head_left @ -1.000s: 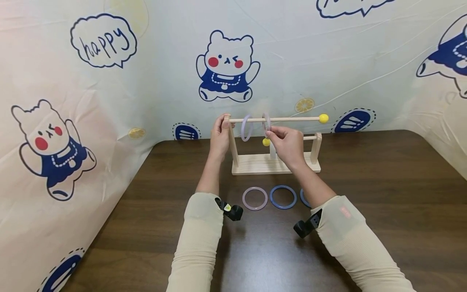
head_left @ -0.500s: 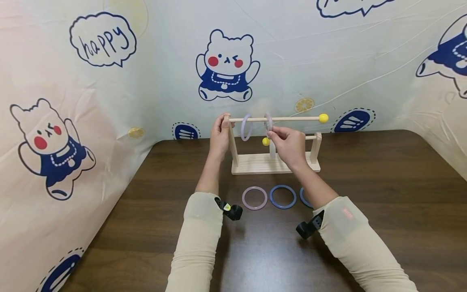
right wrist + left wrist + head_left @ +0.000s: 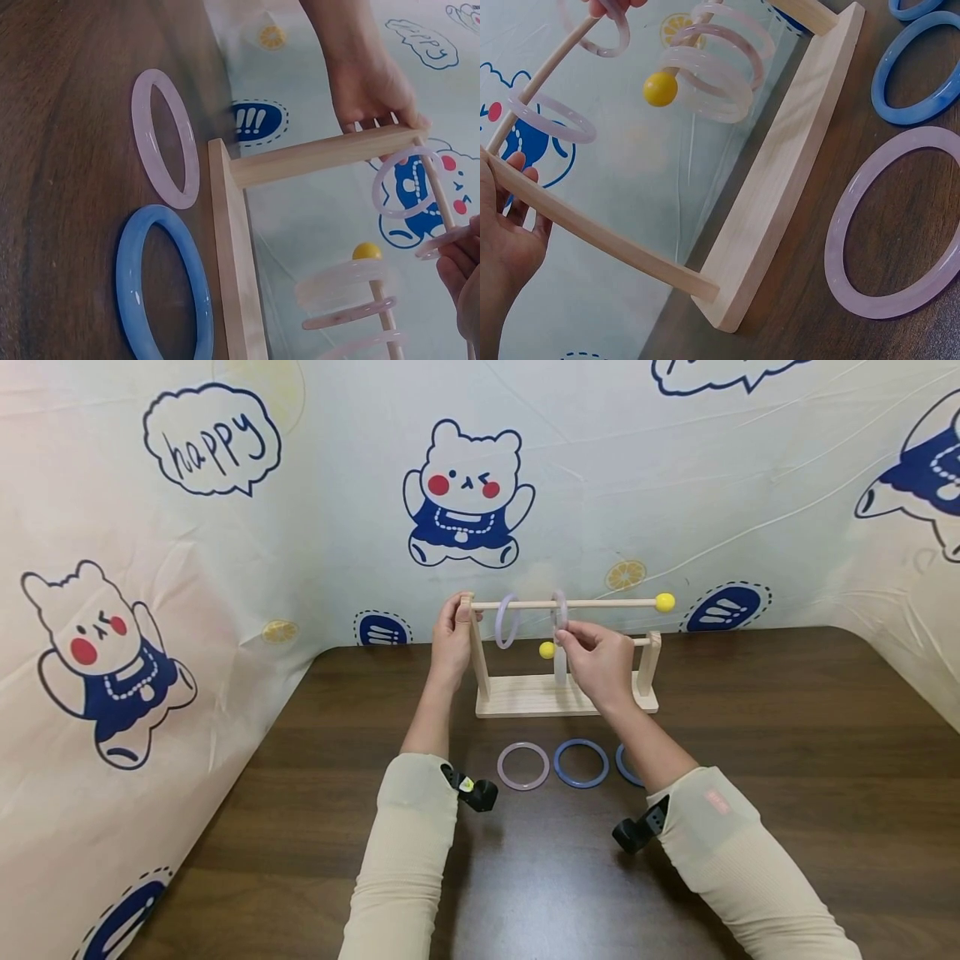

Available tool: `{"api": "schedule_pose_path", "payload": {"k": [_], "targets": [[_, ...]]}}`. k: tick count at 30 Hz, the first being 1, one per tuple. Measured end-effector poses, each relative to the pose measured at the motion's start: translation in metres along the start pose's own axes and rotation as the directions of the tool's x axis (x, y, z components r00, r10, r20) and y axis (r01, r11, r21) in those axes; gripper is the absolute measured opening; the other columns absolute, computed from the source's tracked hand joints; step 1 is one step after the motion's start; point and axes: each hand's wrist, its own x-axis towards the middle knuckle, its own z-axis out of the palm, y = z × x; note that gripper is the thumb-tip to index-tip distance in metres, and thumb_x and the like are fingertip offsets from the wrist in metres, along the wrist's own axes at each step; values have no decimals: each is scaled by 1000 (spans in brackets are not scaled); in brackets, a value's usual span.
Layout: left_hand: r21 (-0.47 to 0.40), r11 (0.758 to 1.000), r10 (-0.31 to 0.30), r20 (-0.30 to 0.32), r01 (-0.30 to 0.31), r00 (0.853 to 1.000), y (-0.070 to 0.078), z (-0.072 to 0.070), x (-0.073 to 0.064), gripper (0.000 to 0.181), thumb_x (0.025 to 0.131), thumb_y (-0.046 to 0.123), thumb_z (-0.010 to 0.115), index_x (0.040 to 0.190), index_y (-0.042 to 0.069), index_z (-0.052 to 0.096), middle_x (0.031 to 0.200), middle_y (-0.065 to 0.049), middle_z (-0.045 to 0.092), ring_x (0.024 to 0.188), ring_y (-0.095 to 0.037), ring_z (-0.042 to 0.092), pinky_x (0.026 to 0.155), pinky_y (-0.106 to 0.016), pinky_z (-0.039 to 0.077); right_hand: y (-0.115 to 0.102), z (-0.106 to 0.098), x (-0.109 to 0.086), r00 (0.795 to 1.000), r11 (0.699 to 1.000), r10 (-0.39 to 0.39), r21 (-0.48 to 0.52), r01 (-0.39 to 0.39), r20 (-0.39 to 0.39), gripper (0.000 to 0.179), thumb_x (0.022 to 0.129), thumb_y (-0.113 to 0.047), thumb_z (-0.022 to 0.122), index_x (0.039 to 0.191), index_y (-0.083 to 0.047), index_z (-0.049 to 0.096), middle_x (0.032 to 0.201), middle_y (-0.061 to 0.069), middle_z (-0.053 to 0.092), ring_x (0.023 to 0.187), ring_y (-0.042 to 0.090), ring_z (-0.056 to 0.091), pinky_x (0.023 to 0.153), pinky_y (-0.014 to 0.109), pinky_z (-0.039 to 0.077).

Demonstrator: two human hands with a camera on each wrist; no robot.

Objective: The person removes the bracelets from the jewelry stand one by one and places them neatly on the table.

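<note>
The right hand (image 3: pixel 602 664) pinches a pale ring (image 3: pixel 563 617) around the upper rod (image 3: pixel 615 604); it has slid toward the yellow ball (image 3: pixel 664 602), widening its gap from the purple ring (image 3: pixel 499 628). The left hand (image 3: pixel 452 647) grips the post (image 3: pixel 480 660) near its top.

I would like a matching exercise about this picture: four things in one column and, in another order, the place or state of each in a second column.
Column 1
1. left hand
2. right hand
3. upper yellow ball
4. wooden base

Column 2
A. on the tip of the upper rod
B. holds the top of the taller post
C. rests on the table
D. pinches a ring around the upper rod

Pairs: 1-B, 2-D, 3-A, 4-C
</note>
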Motion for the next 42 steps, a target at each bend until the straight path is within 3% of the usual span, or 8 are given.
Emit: {"api": "schedule_pose_path", "payload": {"k": [13, 18, 21, 27, 35, 42], "targets": [[0, 1000, -2, 2, 2, 1000, -1, 1, 1, 38, 100, 20, 37, 131, 0, 45, 114, -24, 54, 109, -32, 51, 93, -38, 36, 3, -6, 0, 999, 1000, -5, 18, 6, -42, 15, 81, -5, 70, 91, 6, 71, 81, 17, 69, 70, 24, 67, 54, 11, 45], [-12, 1000, -16, -25, 15, 1000, -16, 2, 8, 40, 98, 27, 39, 129, 5, 48, 111, -20, 57, 106, -27, 52, 92, -37, 37, 4, -8, 0, 999, 1000, -10, 15, 11, -45, 16, 81, -5, 70, 92, 7, 70, 82, 18, 68, 71, 25, 67, 56, 11, 46], [-5, 1000, -5, -36, 4, 999, -26, 2, 13, 42, 96, 32, 40, 129, 8, 49, 111, -18, 58, 105, -24, 53, 92, -37, 37, 4, -9, -2, 999, 1000, 2, 27, -1, -36, 16, 82, -5, 69, 93, 7, 70, 83, 18, 68, 71, 18, 66, 56, 12, 46], [-7, 1000, -9, -15, 9, 1000, -22, 0, 11, 41, 98, 28, 39, 132, 5, 46, 115, -23, 55, 110, -30, 51, 94, -40, 36, 4, -9, -4, 999, 999, 1, 42, 1, -49, 16, 81, -4, 69, 92, 7, 70, 82, 18, 68, 67, -8, 58, 58, 11, 46], [13, 1000, 26, -31, -26, 999, -28, 1, 14, 45, 97, 32, 39, 131, 3, 46, 111, -19, 57, 107, -28, 52, 93, -40, 36, 6, -9, -5, 997, 999, -20, 31, 22, -76, 16, 82, -5, 69, 92, 8, 70, 82, 17, 69, 70, 11, 63, 59, 11, 46], [14, 1000, 14, -46, -13, 999, -28, 2, 14, 43, 97, 33, 40, 129, 6, 48, 109, -16, 58, 105, -24, 53, 92, -38, 38, 8, -10, -5, 995, 999, -5, 49, 10, -98, 15, 82, -5, 70, 92, 6, 71, 82, 17, 69, 67, -5, 59, 58, 11, 45]]}}
